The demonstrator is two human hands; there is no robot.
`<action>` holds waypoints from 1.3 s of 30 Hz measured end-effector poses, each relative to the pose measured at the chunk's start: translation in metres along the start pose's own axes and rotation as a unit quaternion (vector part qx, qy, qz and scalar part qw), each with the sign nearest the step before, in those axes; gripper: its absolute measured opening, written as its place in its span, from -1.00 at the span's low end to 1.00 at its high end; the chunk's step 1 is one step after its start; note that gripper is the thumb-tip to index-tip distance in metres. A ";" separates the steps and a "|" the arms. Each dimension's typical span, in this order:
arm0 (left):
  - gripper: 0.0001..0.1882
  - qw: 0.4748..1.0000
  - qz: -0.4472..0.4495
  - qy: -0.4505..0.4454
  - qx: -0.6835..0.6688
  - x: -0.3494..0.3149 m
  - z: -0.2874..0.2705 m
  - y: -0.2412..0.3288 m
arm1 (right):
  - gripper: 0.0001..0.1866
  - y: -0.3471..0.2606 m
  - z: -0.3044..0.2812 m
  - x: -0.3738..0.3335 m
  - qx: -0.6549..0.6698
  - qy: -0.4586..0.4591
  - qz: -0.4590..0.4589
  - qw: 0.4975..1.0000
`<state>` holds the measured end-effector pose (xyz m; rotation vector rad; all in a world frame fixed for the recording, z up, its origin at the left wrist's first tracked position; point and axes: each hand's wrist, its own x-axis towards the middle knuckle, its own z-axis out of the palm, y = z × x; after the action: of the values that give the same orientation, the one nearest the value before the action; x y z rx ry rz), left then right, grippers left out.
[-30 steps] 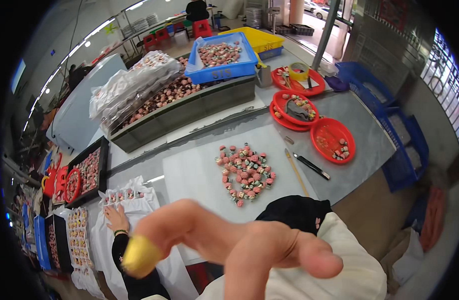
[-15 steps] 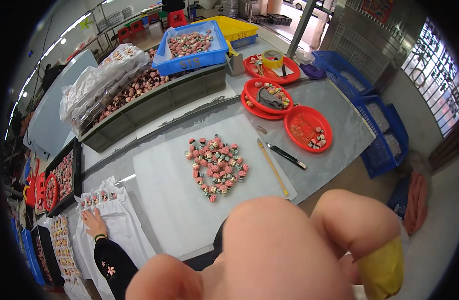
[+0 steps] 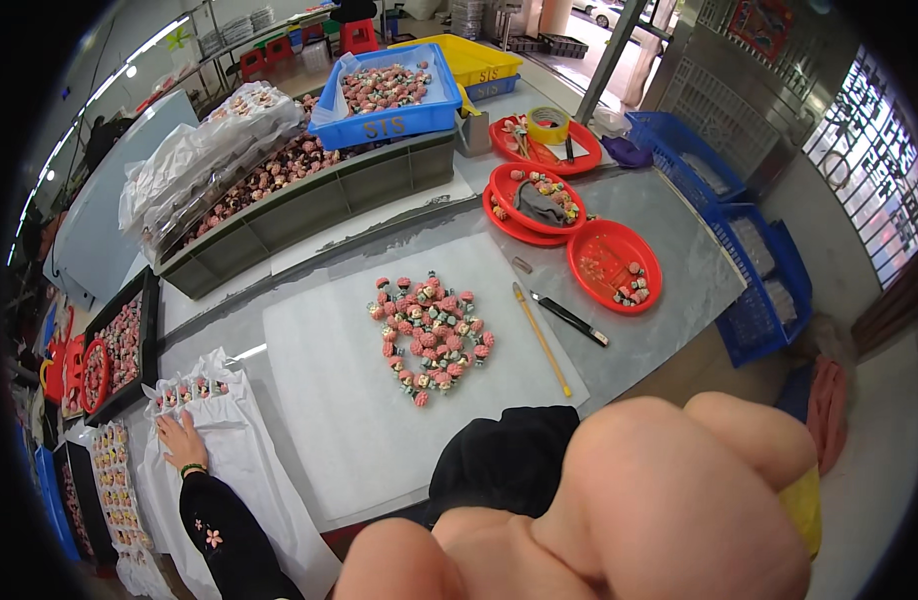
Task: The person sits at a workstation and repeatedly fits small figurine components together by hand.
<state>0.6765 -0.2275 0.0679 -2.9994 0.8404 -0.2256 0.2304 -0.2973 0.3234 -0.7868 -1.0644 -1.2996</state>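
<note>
My left hand [image 3: 182, 440], in a black sleeve, lies flat with fingers stretched on a white sheet [image 3: 241, 462]. Just beyond its fingertips, a row of small pink-topped figures [image 3: 192, 393] sits in a pale tray, partly covered by the sheet. Very near the camera, my right hand [image 3: 669, 500] looms large with bent fingers. Something yellow [image 3: 802, 508] shows at one of its fingers; what the hand holds, if anything, is hidden. A pile of small pink-topped figures [image 3: 434, 335] rests on a white mat [image 3: 329, 420] between the hands.
A yellow pencil-like stick [image 3: 541, 338] and a black craft knife [image 3: 569, 318] lie right of the pile. Behind are red plates [image 3: 576, 275], a blue tray [image 3: 384, 128] and a long grey bin [image 3: 309, 215]. Blue crates [image 3: 754, 340] stand past the table's right edge.
My right hand has shifted to the right near the camera, uncovering dark cloth at the mat's near edge. My left hand stays on the sheet, and the view has tilted slightly.
</note>
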 end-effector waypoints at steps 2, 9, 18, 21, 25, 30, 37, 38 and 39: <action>-0.30 1.000 0.001 -0.002 0.004 0.004 0.003 -0.001 | -0.23 -0.001 -0.002 0.001 -0.004 -0.008 0.002 1.000; -0.29 1.000 -0.007 -0.001 0.004 0.004 0.003 -0.001 | -0.24 -0.008 -0.005 0.006 -0.016 -0.037 0.012 0.999; -0.30 1.000 -0.003 0.001 -0.002 0.004 0.004 -0.004 | -0.25 -0.005 -0.007 0.009 -0.012 -0.078 0.015 0.997; -0.30 1.000 0.009 0.014 -0.013 0.008 0.007 0.000 | -0.25 -0.008 -0.003 0.010 -0.019 -0.093 0.014 0.995; -0.30 1.000 0.001 0.010 -0.001 0.001 0.012 -0.009 | -0.25 -0.005 -0.008 0.002 -0.012 -0.091 0.013 0.996; -0.34 0.996 0.024 0.066 -0.049 0.009 0.020 -0.011 | -0.65 -0.019 -0.001 -0.056 -0.242 0.058 0.118 0.961; -0.30 0.971 0.046 0.068 -0.224 0.022 -0.004 -0.018 | -0.86 -0.104 -0.053 -0.160 -0.703 -0.090 0.389 0.589; -0.30 0.973 0.034 0.069 -0.216 0.021 -0.007 -0.030 | -0.86 -0.112 -0.056 -0.162 -0.726 -0.095 0.398 0.552; -0.32 0.977 -0.003 0.113 -0.182 0.010 -0.028 0.005 | -0.86 -0.119 -0.060 -0.159 -0.731 -0.097 0.402 0.543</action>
<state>0.6788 -0.2366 0.0966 -3.3626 0.9898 -0.4694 0.1317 -0.3124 0.1416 -2.3352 0.6488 -0.9909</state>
